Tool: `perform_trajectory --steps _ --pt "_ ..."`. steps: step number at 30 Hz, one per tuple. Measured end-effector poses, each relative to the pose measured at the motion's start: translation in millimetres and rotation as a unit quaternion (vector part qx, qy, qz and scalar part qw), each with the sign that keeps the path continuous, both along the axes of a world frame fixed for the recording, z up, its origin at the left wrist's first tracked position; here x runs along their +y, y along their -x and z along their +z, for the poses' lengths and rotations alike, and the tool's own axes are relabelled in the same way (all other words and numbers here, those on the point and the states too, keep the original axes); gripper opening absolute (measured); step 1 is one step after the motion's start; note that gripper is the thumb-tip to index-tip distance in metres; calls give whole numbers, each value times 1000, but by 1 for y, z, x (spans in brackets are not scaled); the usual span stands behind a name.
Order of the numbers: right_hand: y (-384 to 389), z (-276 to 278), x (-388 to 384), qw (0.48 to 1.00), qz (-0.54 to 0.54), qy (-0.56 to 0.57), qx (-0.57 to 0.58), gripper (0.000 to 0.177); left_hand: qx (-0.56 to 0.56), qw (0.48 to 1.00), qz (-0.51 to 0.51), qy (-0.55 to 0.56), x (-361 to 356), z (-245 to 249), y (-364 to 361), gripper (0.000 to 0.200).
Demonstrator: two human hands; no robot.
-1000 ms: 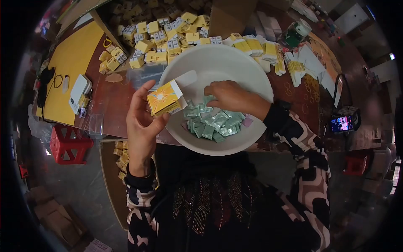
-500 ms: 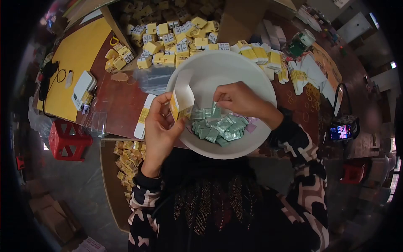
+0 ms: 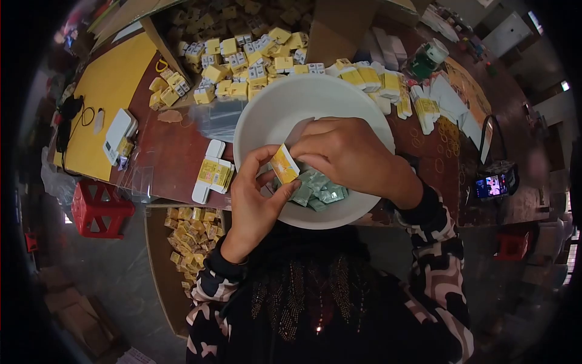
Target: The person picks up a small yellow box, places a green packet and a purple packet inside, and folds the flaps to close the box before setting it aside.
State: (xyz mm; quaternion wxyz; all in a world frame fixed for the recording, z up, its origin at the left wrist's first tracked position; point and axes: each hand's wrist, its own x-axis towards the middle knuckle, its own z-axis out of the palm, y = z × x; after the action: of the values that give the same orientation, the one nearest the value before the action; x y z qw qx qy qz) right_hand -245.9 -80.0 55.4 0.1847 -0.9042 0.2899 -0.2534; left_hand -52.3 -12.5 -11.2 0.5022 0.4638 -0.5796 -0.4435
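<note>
My left hand (image 3: 253, 200) grips a small yellow-and-white carton (image 3: 284, 165) between thumb and fingers, tilted over a large pale basin (image 3: 262, 115). At the carton's upper end, my right hand (image 3: 354, 151) has its fingers pinched together beside a raised flap. Whatever the right fingertips hold is hidden behind the hand and carton. Below both hands, a pile of small green foil sachets (image 3: 327, 193) lies in the basin. Flat yellow-and-white cartons (image 3: 213, 172) are stacked on the table left of the basin, near my left hand.
Behind the basin, many yellow-and-white boxes (image 3: 242, 70) spill from a large cardboard box (image 3: 341, 30). More flat cartons (image 3: 426, 109) lie at right, with rubber bands (image 3: 448, 130) and a small-screened device (image 3: 492, 185). A lower cardboard box holds small yellow packs (image 3: 193, 239). A red stool (image 3: 102, 209) stands left.
My right hand has moved left and up from the sachets to the carton. The carton in my left hand has turned and shifted right, showing its yellow face.
</note>
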Motion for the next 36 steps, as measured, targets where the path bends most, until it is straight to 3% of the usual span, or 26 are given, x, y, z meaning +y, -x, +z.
perform_trajectory --steps 2,6,8,9,11,12,17,19,20,22,27,31,36 --pt "-4 -1 4 996 -22 82 33 19 40 999 -6 -7 1 2 3 58" --pt "24 17 6 994 -74 17 -80 23 131 991 -15 -6 5 11 1 62" --pt "52 9 2 984 4 -57 -171 48 127 991 -34 10 8 7 -3 62" --pt "46 -3 3 984 4 -55 -169 48 122 991 -54 23 7 5 -3 61" --pt "28 -32 15 963 30 -111 -245 69 139 986 -88 27 6 10 0 57" --pt "30 -34 20 967 42 -146 -206 76 155 980 -120 28 6 12 2 53" --pt "14 -52 35 942 31 -225 -248 65 158 974 -161 31 7 8 6 41" --pt "10 -57 34 949 32 -130 -287 50 160 973 -165 34 7 7 5 39" --pt "9 -56 33 948 33 -130 -288 50 166 971 -170 22 8 7 4 36" --pt "9 -55 27 961 45 -26 -272 44 172 970 -174 10 9 7 5 34" --pt "6 -56 33 966 19 -36 -257 39 275 953 -124 -1 7 9 16 47" --pt "2 -52 43 948 -44 -115 -293 38 267 956 -121 -22 6 12 14 54" --pt "9 -50 36 967 13 -59 -246 35 251 961 -105 -40 8 11 14 53"
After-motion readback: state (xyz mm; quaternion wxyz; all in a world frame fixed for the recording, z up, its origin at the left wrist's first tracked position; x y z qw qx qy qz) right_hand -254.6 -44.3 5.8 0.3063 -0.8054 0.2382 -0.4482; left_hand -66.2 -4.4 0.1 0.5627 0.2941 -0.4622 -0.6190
